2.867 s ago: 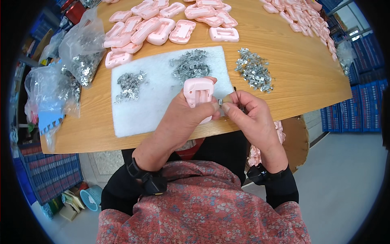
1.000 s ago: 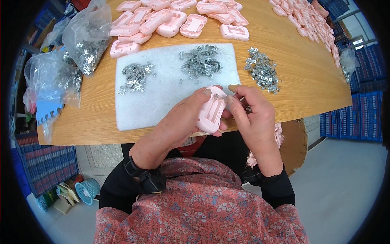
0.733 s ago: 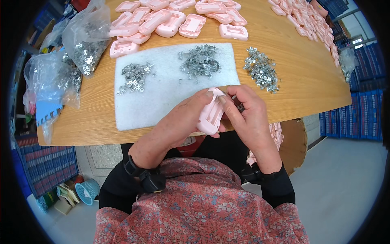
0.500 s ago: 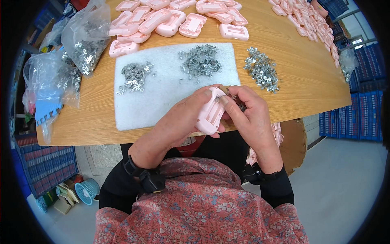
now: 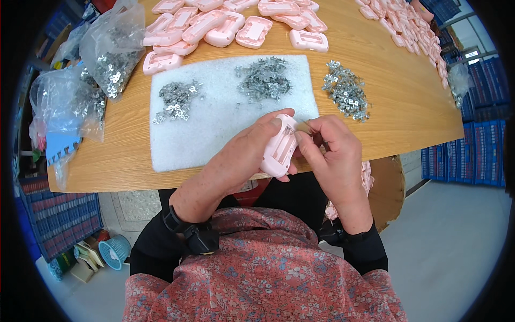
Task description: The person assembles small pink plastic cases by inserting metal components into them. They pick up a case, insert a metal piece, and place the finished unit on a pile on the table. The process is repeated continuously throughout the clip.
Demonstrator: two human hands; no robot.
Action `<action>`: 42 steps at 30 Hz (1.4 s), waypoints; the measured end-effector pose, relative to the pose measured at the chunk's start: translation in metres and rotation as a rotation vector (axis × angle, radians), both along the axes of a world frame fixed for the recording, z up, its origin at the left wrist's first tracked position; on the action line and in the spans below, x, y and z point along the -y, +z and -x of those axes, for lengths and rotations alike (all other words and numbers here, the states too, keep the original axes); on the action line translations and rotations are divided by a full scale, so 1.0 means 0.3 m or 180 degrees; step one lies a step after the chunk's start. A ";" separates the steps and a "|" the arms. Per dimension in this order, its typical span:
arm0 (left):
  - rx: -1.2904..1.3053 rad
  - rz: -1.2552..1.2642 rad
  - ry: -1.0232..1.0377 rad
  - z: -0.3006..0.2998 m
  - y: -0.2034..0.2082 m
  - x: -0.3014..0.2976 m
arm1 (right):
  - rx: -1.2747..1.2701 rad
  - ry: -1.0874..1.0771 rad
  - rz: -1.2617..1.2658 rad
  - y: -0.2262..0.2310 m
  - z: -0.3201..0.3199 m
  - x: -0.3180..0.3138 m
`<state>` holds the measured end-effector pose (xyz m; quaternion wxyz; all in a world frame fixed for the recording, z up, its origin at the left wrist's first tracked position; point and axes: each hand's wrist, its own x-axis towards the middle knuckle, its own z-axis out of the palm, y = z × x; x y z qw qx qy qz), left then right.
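My left hand (image 5: 242, 150) is closed round a pink plastic housing (image 5: 279, 150), held tilted just over the table's near edge. The housing's long recessed compartment faces up, and its thumb side rests along the left rim. At its upper right edge, my right hand (image 5: 338, 153) is closed in a pinch; what sits between those fingertips is too small to make out. Beyond the hands lies a white foam sheet (image 5: 214, 142). It carries a left heap of small metal pieces (image 5: 178, 100) and a middle heap of metal clips (image 5: 264, 80). More metal pieces (image 5: 346, 91) lie on bare wood to the right.
Several pink housings (image 5: 225, 29) are piled behind the foam, and another spread of pink parts (image 5: 405, 32) covers the far right. Clear bags of metal pieces (image 5: 113, 59) stand at the left near a blue foam piece (image 5: 63, 144). Below the table are a cardboard container (image 5: 389, 190) and blue basket (image 5: 114, 252).
My right hand has drawn slightly to the right, its fingertips moving from over the compartment to the housing's edge. My left hand keeps hold of the housing almost unmoved.
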<state>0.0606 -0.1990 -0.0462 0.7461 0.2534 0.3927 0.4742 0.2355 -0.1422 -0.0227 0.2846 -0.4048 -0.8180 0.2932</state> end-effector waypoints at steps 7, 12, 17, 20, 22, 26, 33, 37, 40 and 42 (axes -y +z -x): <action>-0.0196 0.0007 -0.0047 -0.005 0.004 -0.003 | 0.0412 0.0381 -0.0468 0.008 0.003 -0.024; -0.0117 0.0008 -0.0083 0.002 0.001 -0.002 | 0.0100 0.0255 -0.0027 -0.018 -0.007 -0.022; -0.0218 0.0008 -0.0013 -0.017 0.010 -0.005 | 0.0083 0.0339 -0.0349 0.004 0.009 -0.024; -0.0352 -0.0087 -0.0020 -0.024 -0.009 -0.004 | 0.0432 0.0445 -0.0776 0.031 0.018 -0.027; -0.0401 -0.0150 -0.0048 -0.028 -0.008 -0.005 | 0.0750 0.0538 -0.1191 0.047 0.023 -0.029; -0.0362 -0.0152 -0.0013 -0.031 -0.004 -0.002 | 0.0698 0.0603 -0.1309 0.036 0.030 -0.045; -0.0307 -0.0180 -0.0039 -0.021 0.009 -0.001 | 0.0253 0.0484 -0.0781 -0.008 0.020 -0.048; -0.0332 -0.0123 -0.0012 -0.028 0.001 -0.003 | 0.0232 0.0510 -0.0754 -0.017 0.016 -0.052; -0.0367 -0.0143 -0.0017 -0.030 0.007 -0.004 | 0.0088 0.0464 -0.0592 -0.023 0.011 -0.054; -0.0387 -0.0096 -0.0035 -0.025 0.019 -0.007 | 0.0084 0.0504 -0.0732 -0.022 0.008 -0.055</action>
